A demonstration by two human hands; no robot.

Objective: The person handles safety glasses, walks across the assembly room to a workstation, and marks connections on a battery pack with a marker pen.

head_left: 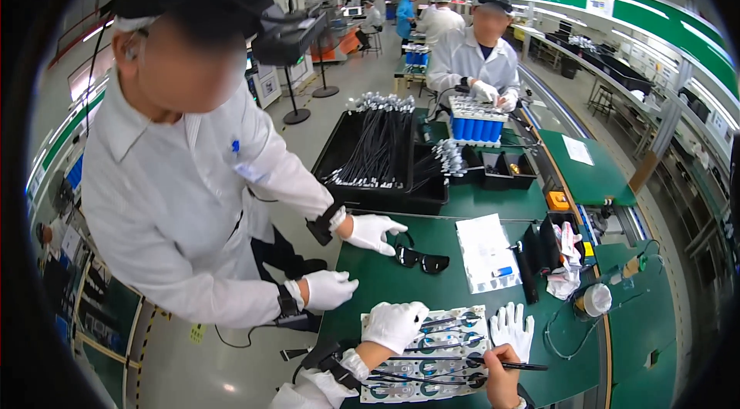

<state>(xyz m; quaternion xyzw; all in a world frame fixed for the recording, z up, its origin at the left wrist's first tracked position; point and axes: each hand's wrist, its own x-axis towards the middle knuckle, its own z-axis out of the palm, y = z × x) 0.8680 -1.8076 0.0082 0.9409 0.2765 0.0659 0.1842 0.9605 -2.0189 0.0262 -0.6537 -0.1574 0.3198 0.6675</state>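
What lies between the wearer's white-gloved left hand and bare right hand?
Thin black cables across a white rectangular panel, in the head view.

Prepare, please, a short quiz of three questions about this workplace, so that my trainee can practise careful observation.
1. Open question: What is the camera wearer's right hand holding?
2. True or false: The wearer's left hand, at the white panel, is gloved.
3. Fill in the colour: The sunglasses lie on a ____ table.

Key:
1. A black pen.
2. True.
3. Green.
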